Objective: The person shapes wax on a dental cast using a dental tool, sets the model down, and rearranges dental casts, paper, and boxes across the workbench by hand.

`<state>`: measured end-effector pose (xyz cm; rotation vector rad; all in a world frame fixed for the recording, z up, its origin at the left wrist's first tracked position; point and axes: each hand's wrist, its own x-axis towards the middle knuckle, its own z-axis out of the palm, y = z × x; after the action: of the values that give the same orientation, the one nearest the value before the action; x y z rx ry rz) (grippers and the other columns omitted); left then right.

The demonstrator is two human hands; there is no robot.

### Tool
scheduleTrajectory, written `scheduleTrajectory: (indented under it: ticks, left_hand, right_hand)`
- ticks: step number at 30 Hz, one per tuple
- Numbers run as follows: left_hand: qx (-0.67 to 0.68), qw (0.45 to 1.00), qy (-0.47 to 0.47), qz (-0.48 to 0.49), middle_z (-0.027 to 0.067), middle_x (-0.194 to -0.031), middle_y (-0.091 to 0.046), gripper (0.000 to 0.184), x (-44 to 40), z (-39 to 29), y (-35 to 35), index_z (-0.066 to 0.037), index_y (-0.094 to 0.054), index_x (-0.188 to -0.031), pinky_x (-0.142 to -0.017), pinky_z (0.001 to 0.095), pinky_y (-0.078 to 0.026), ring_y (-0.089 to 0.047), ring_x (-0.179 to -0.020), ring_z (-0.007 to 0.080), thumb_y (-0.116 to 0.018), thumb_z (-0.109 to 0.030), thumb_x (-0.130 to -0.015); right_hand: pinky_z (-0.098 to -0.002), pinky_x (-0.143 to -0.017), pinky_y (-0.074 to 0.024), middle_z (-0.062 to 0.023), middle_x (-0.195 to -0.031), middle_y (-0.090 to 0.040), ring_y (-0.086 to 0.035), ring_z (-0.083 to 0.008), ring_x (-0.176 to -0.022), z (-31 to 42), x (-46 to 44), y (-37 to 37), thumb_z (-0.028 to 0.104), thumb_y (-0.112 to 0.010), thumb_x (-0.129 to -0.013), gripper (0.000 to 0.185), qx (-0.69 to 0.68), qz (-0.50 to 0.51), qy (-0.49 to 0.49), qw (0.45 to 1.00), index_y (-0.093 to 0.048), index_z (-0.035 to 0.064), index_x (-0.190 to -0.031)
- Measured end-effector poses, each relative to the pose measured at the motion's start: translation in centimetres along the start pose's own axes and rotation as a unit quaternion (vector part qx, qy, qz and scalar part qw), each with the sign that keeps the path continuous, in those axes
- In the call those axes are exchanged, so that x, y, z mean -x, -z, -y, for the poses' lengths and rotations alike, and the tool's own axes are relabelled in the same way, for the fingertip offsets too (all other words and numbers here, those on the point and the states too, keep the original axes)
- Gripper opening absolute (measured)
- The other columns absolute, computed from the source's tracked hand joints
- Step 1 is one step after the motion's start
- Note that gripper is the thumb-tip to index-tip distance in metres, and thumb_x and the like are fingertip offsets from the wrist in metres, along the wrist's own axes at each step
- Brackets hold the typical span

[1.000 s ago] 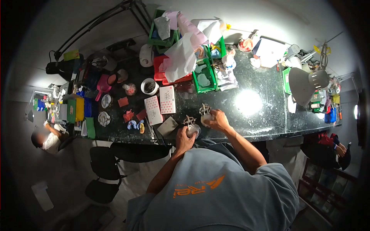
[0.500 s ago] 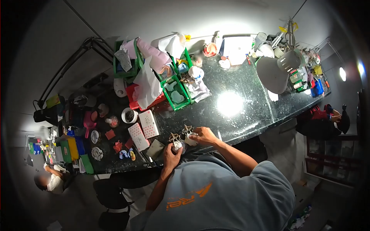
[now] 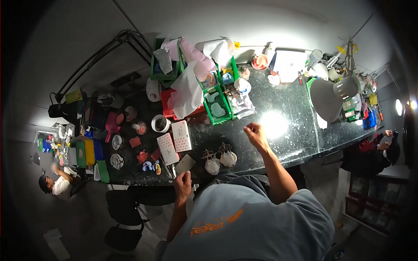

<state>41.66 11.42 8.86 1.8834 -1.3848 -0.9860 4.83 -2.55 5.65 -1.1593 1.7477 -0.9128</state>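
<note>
Two small metal dental articulators with white plaster casts stand side by side near the front edge of the bench, the left articulator (image 3: 212, 165) and the right articulator (image 3: 228, 158). Neither is touched by a hand. My left hand (image 3: 183, 185) is at the bench's front edge, just below a flat grey square plate (image 3: 185, 164); its fingers are curled closed and I see nothing in them. Raised over the bench, right of the articulators, my right hand (image 3: 256, 135) has loosely bent fingers, slightly apart, and appears to hold nothing.
White boxes with red print (image 3: 181, 135) lie left of the articulators. Behind them are a white bowl (image 3: 160, 124) and a green bin (image 3: 218, 114) with plaster pieces. A lamp (image 3: 326, 100) hangs at the right. People sit at the far left and far right.
Both hands have let go of the articulators, which now stand on the bench. My left hand has moved left and toward me, my right hand up and to the right. The view has shifted.
</note>
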Motion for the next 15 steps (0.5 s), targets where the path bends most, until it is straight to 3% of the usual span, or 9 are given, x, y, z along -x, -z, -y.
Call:
scheduleTrajectory:
  ticks: [3, 7, 9, 11, 13, 15]
  left_hand:
    - [-0.047, 0.996, -0.046, -0.052, 0.0053, -0.055, -0.038, 0.045, 0.5, 0.1, 2.0, 0.0, -0.043, -0.067, -0.051, 0.0359, -0.031, -0.035, -0.053, 0.0141, -0.064, -0.024, -0.098]
    - [-0.004, 0.994, -0.02, -0.111, 0.0032, -0.056, -0.042, 0.043, 1.6, 1.2, 3.0, 0.0, -0.046, -0.067, -0.053, 0.0325, -0.033, -0.039, -0.056, 0.0103, -0.068, -0.024, -0.096]
    - [0.028, 0.989, -0.004, -0.145, 0.0029, -0.057, -0.045, 0.041, 2.2, 0.8, 3.3, 0.001, -0.049, -0.069, -0.055, 0.0315, -0.035, -0.041, -0.058, 0.0094, -0.068, -0.023, -0.096]
    - [0.041, 0.987, 0.023, -0.153, 0.0033, -0.06, -0.049, 0.037, 2.8, 2.8, 3.5, 0.001, -0.053, -0.071, -0.056, 0.031, -0.037, -0.043, -0.06, 0.0091, -0.069, -0.022, -0.096]
    - [0.053, 0.984, 0.05, -0.164, 0.0037, -0.063, -0.053, 0.035, 3.4, 3.6, 3.7, 0.002, -0.056, -0.074, -0.057, 0.0312, -0.038, -0.045, -0.061, 0.0094, -0.069, -0.022, -0.096]
    - [0.063, 0.98, 0.073, -0.174, 0.0042, -0.066, -0.055, 0.033, 4.0, 3.5, 4.0, 0.001, -0.057, -0.076, -0.058, 0.032, -0.039, -0.046, -0.061, 0.0102, -0.068, -0.021, -0.097]
  right_hand:
    - [-0.0333, -0.061, -0.0473, -0.0084, -0.069, -0.065, -0.057, -0.0139, -0.065, 2.6, -3.5, 0.5, 0.024, -0.071, -0.087, 0.024, -0.035, -0.083, 0.088, 0.992, -0.072, 0.0, -0.089]
    - [-0.0349, -0.063, -0.0479, -0.0112, -0.07, -0.065, -0.061, -0.0186, -0.065, 8.4, -9.5, 1.8, 0.023, -0.07, -0.086, 0.022, -0.011, -0.16, 0.186, 0.969, -0.072, 0.0018, -0.088]
    - [-0.0377, -0.069, -0.0518, -0.014, -0.077, -0.069, -0.067, -0.0258, -0.071, 10.7, -13.5, 2.1, 0.024, -0.071, -0.082, 0.021, 0.04, -0.185, 0.244, 0.951, -0.074, 0.0044, -0.09]
    - [-0.0419, -0.078, -0.0542, -0.0161, -0.09, -0.072, -0.07, -0.0323, -0.086, 13.0, -17.2, 1.8, 0.025, -0.073, -0.079, 0.021, -0.005, -0.154, 0.252, 0.955, -0.075, 0.0078, -0.091]
    - [-0.0435, -0.09, -0.0528, -0.0181, -0.104, -0.073, -0.068, -0.0348, -0.101, 12.4, -23.4, 1.2, 0.025, -0.075, -0.079, 0.023, 0.066, -0.117, 0.271, 0.953, -0.078, 0.0113, -0.096]
    - [-0.0444, -0.098, -0.0497, -0.0196, -0.111, -0.072, -0.064, -0.0373, -0.111, 15.2, -24.7, 0.6, 0.029, -0.078, -0.077, 0.029, 0.113, -0.141, 0.252, 0.951, -0.079, 0.0155, -0.102]
